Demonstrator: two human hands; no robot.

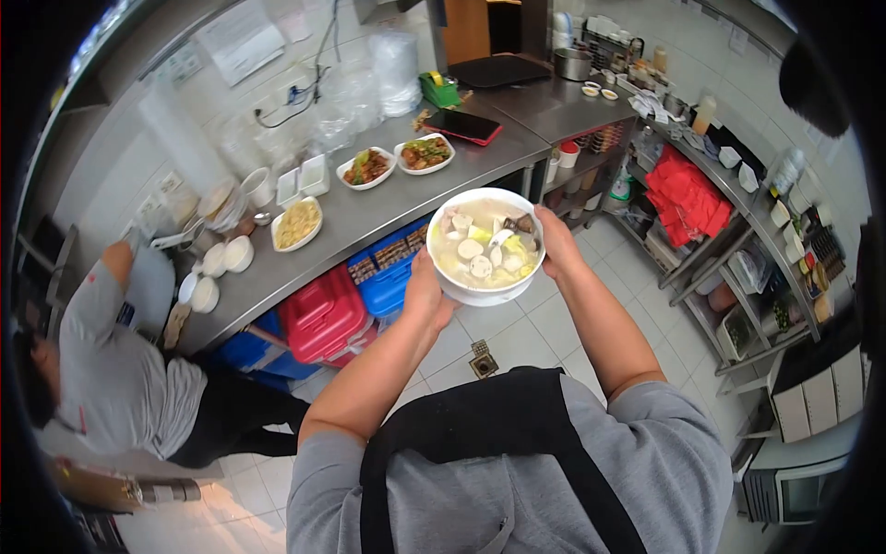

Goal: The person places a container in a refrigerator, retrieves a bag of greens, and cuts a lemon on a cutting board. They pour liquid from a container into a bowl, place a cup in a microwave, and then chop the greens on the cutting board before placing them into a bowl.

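Both hands are holding a white soup bowl (484, 295) at the centre of the frame, the left hand (426, 297) clamping its lower-left side and the right hand (557, 245) clamping its right rim, just below the steel counter (369, 214).

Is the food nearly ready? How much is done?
It looks well along. Done: a noodle dish, a meat dish and a greens dish sit filled on the steel counter. In hand: the left hand and right hand hold a full soup bowl. Left: that bowl is not yet set down.
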